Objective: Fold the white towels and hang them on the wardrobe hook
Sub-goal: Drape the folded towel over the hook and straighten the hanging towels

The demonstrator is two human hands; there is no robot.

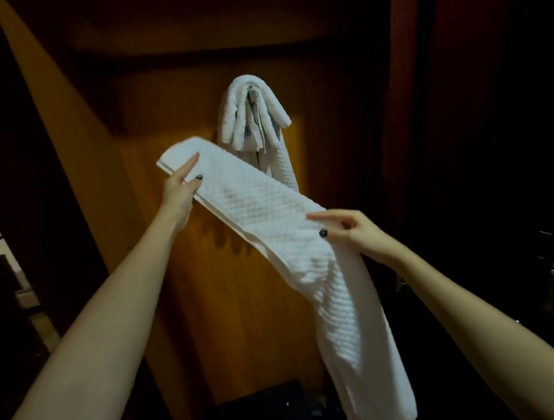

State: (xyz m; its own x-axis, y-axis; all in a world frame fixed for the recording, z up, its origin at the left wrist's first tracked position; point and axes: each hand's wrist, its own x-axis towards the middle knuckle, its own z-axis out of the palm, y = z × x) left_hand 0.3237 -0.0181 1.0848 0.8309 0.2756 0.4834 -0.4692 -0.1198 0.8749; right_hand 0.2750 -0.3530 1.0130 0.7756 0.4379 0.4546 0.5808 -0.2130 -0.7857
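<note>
From the head view, we hold a white towel [279,222] stretched as a long folded band in front of the wardrobe door [184,304]. Our left hand [181,192] pinches its upper end, thumb on top and fingers underneath, clamped on the cloth. Our right hand [350,235] grips the band about midway, thumb and forefinger closed on its edge, and the rest of the towel hangs loose below that hand towards the floor. A second towel [251,114] is already draped over the hook [251,94], high on the door, above and just behind the left end of ours.

We judge the step in hand to be the last fold before hanging. To do it well, we should keep the band taut between both hands so the layers stay aligned, bring the hanging tail up to meet the held end, and match the edges before letting either grip loosen. The hook looks nearly covered, so we should lift the fold above it and lay its middle over the hanging towel without dragging that one off.
</note>
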